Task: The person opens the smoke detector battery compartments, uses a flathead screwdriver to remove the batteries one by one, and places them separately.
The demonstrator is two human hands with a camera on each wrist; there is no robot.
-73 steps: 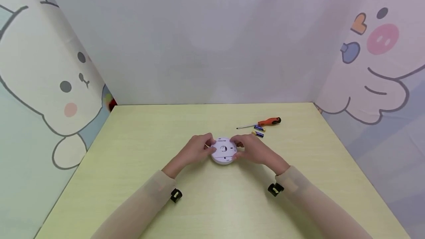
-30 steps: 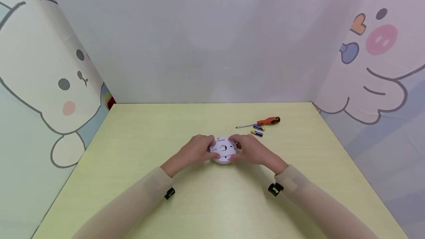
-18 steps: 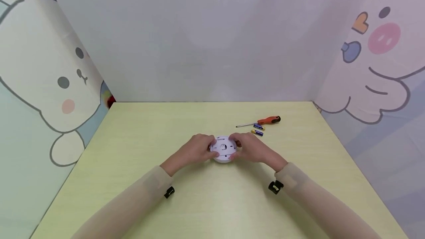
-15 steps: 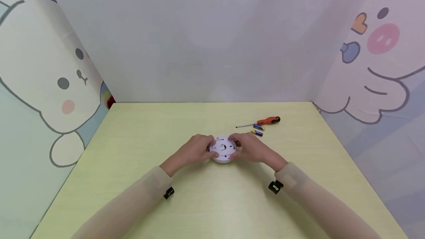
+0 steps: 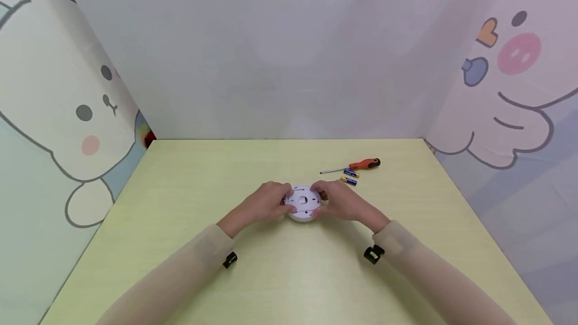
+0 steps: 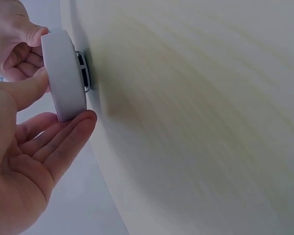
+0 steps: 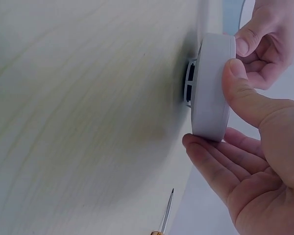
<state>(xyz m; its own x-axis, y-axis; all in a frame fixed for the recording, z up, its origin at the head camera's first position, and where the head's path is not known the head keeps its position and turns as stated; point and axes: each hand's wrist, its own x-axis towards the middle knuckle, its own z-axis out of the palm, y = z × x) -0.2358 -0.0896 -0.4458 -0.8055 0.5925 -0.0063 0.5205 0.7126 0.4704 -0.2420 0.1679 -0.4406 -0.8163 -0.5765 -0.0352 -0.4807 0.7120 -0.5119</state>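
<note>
A white round smoke detector [image 5: 303, 207] lies back side up between both hands at the middle of the table. My left hand [image 5: 267, 202] grips its left rim, thumb on the near edge and fingers round the far side. On the opposite rim my right hand [image 5: 344, 201] pinches it the same way. In the left wrist view the detector [image 6: 66, 78] shows its smooth side wall and a slotted vent [image 6: 83, 71] facing the table. The right wrist view shows both thumbs on the back plate's edge of the detector [image 7: 213, 93].
Right of the hands and farther back lies a screwdriver [image 5: 365, 164] with an orange and black handle. Two blue and gold batteries [image 5: 349, 181] lie just in front of it. The pale wooden table [image 5: 203, 164] ends at a grey backdrop, with printed cloth panels at both sides.
Since the earliest frame my left thumb has slid toward the detector's near edge. The markings on its back plate have turned slightly. Both hands keep their hold; screwdriver and batteries have stayed put.
</note>
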